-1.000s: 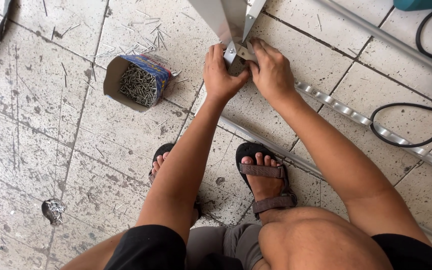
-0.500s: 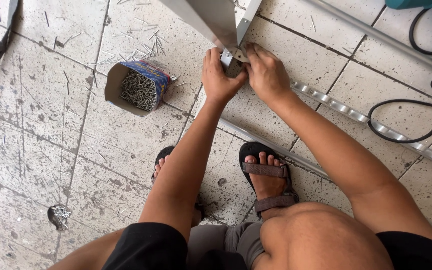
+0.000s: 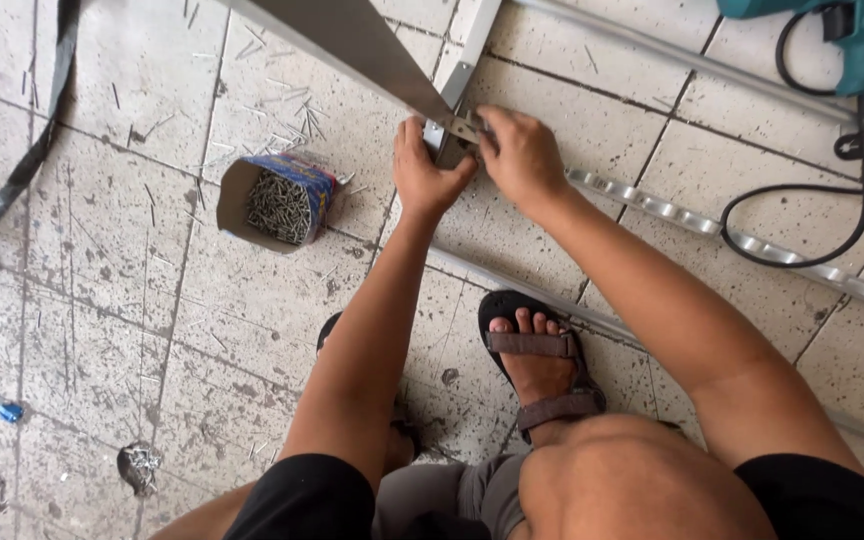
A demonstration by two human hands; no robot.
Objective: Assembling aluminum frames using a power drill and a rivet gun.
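Both hands are up at the corner where two metal strips meet. The left hand (image 3: 430, 172) has its fingers curled tight around the joint (image 3: 460, 130) from below, and the right hand (image 3: 518, 150) pinches the same spot from the other side, fingertips touching the metal. So the joint sits right between the two sets of fingers. Off to the left of the left fingers there's an open box of nails (image 3: 280, 200) on the tiled floor (image 3: 132, 300). Well right of the right fingers lies a teal drill (image 3: 832, 30) with its black cord (image 3: 802, 215).
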